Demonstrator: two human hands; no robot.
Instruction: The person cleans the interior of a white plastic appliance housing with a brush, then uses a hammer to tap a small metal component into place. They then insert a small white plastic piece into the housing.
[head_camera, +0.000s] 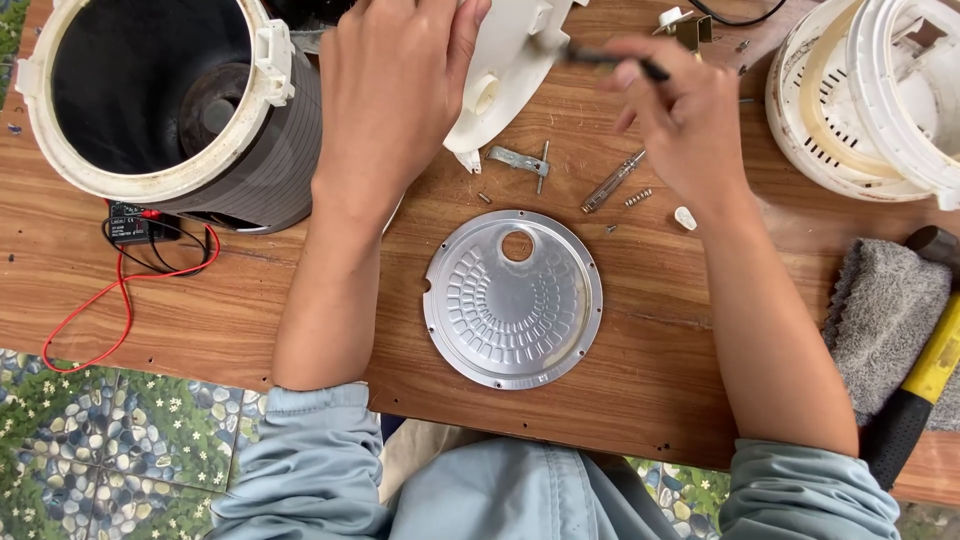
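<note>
Two hands at work on a white plastic housing at the far edge of the table.

The left hand lies closed over the white plastic housing, its grip steadying the part. The right hand pinches a thin dark tool, tip aimed at the housing. Nearer, mid-table, lie a round metal plate, a small screwdriver and loose screws, set aside within reach. The grey appliance body stands at the far left corner.

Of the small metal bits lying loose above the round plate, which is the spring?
The short ribbed coil, just right of the long thin tester and under the right hand. The flat bracket is smooth and lies further left.
</note>
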